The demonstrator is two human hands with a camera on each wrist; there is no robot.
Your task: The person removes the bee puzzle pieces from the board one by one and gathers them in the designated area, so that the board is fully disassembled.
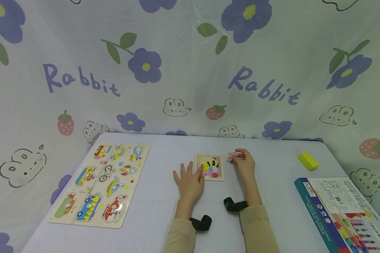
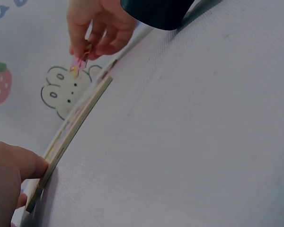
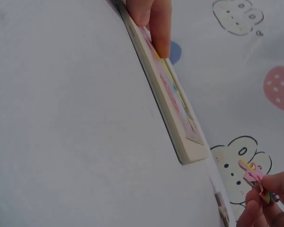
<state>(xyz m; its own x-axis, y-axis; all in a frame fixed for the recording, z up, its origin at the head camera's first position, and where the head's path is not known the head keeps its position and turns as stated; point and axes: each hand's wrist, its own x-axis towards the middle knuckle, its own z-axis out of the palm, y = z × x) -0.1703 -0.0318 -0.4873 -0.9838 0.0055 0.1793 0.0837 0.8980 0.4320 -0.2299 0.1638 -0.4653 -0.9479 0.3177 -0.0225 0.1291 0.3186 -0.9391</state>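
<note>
A small square wooden jigsaw puzzle [image 1: 220,178] with a yellow, black and blue bee picture on pink lies mid-table. My left hand [image 1: 190,184] is spread with fingers extended at its left side. One finger lies over the picture, and in the left wrist view the thumb [image 2: 31,163] touches the frame's edge. To the right of the frame, my right hand [image 1: 245,167] pinches a pink jigsaw piece [image 3: 252,172] between thumb and fingers, held above the table. Beneath that hand, another small piece [image 3: 221,208] shows at the table's edge of view in the right wrist view.
A large wooden vehicle puzzle board [image 1: 126,196] lies at the left. On the right are a yellow block [image 1: 308,161] and a large printed box [image 1: 329,196]. A patterned cloth [image 1: 183,70] hangs behind the white table [image 1: 158,200].
</note>
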